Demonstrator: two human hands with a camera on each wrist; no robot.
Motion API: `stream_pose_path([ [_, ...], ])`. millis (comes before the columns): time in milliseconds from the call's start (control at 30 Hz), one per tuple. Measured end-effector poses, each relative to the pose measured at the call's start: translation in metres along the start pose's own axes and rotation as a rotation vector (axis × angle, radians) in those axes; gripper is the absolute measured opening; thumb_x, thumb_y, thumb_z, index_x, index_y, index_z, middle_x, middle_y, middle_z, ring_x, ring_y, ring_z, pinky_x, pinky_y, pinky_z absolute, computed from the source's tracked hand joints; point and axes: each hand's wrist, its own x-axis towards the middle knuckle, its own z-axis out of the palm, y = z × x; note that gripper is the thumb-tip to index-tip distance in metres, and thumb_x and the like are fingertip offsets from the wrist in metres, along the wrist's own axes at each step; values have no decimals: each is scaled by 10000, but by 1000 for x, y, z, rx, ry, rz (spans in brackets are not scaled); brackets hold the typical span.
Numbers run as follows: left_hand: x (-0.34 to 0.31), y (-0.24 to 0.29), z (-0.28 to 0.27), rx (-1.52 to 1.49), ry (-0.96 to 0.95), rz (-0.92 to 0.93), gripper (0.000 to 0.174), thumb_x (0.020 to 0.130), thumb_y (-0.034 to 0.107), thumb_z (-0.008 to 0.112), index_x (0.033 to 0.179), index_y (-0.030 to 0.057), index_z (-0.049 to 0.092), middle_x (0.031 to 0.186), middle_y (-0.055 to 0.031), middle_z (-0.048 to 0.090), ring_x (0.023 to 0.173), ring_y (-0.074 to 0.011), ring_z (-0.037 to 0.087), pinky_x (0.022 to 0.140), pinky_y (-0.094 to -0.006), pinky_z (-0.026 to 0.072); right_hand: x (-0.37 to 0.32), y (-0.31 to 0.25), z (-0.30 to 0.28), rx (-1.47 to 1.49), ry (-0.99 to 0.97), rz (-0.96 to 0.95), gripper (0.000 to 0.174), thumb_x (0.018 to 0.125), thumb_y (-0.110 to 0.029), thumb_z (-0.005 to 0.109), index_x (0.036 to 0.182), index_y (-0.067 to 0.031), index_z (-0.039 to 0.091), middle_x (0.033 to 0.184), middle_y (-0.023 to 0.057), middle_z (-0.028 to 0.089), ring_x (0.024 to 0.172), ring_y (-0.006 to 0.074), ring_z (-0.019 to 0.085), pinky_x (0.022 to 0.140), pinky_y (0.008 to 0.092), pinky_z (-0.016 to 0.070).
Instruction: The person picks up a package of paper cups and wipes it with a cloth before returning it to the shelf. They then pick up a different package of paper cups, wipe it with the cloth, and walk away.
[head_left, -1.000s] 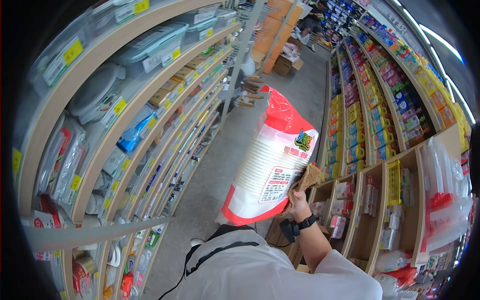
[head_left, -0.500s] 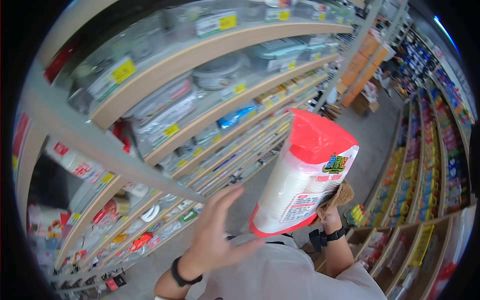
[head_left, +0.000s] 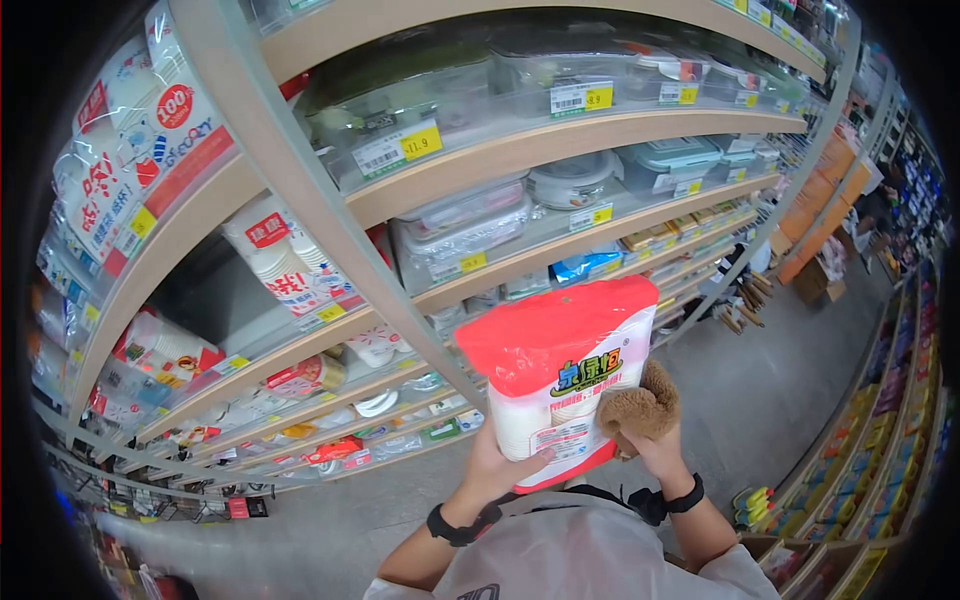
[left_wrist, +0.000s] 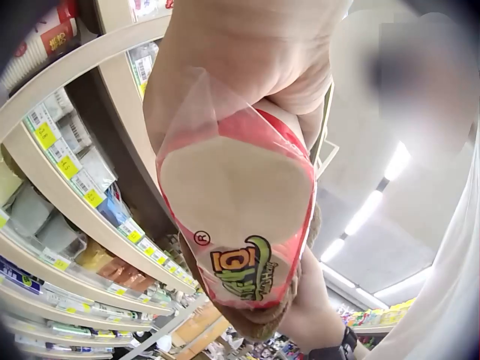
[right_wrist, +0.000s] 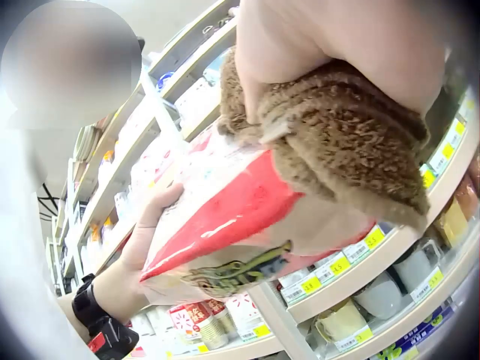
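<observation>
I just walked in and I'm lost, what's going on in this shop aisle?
A person stands facing the wooden shop shelves, holding a red-and-white plastic pack of stacked white cups up in front of them with both hands. The left hand grips the pack's lower end. The right hand grips a brown fuzzy cloth and presses it against the pack's right side. The pack is in the air, not on any shelf.
</observation>
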Motion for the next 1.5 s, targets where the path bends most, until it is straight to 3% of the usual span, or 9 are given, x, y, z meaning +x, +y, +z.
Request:
stream_pose_path([
  [267,-16,-4,21,450,178,214,683,643,138,809,1226,17,475,1091,-149,628,1010,-221,616,853,-341,471,12,-1,4,-214,102,-341,689,782,-119,711,1358,20,359,1357,130,431,1196,201,470,1004,341,384],
  [333,-23,0,18,584,269,207,640,607,169,815,1166,35,533,1032,-151,648,933,-261,649,793,-351,504,3,20,-33,-47,-30,-69,613,792,-126,707,1316,-2,413,1346,126,446,1173,200,492,986,377,411],
  [633,-34,-4,21,1083,179,341,572,521,170,776,1058,62,609,934,-144,644,789,-317,637,688,-380,518,6,19,-44,-143,-220,252,489,810,-134,686,1237,-24,476,1275,151,515,1149,244,525,975,421,422],
  [700,-36,-7,20,1084,194,309,567,525,170,774,1057,63,609,925,-145,643,785,-317,636,685,-382,517,25,-14,-12,-578,-393,-474,410,799,-137,683,1171,-63,526,1213,181,563,1157,321,529,987,461,402],
  [800,-43,-7,18,1076,211,284,555,538,182,775,1054,64,609,914,-145,641,776,-317,633,686,-382,516,15,-2,-8,-468,-537,-677,371,784,-189,682,1123,-101,561,1198,203,570,1183,393,498,999,502,374],
  [1000,-63,13,-6,1079,220,346,549,540,238,842,1007,51,622,949,-121,665,821,-287,652,724,-351,524,-1,-19,23,-481,-585,-798,236,810,-286,621,1029,-202,602,1199,186,577,1161,382,522,973,532,383],
  [1333,-137,28,-111,852,329,410,563,551,322,852,986,44,629,937,-155,657,834,-302,651,744,-374,511,-23,-20,121,-810,-1,-784,452,754,-259,741,1085,-112,471,1181,240,554,1171,444,489,985,573,357],
  [1400,-146,41,-125,774,378,357,543,551,312,853,975,54,630,930,-151,654,825,-297,651,733,-373,512,-31,-16,147,-825,-37,-776,466,743,-295,749,1081,-102,492,1226,246,532,1199,450,461,1018,584,309],
  [1500,-154,50,-155,829,344,405,548,543,268,849,999,61,626,947,-141,655,827,-299,650,723,-375,515,-29,0,173,-711,-498,-941,364,805,-388,625,1072,-140,633,1289,185,523,1245,416,432,1061,542,267],
])
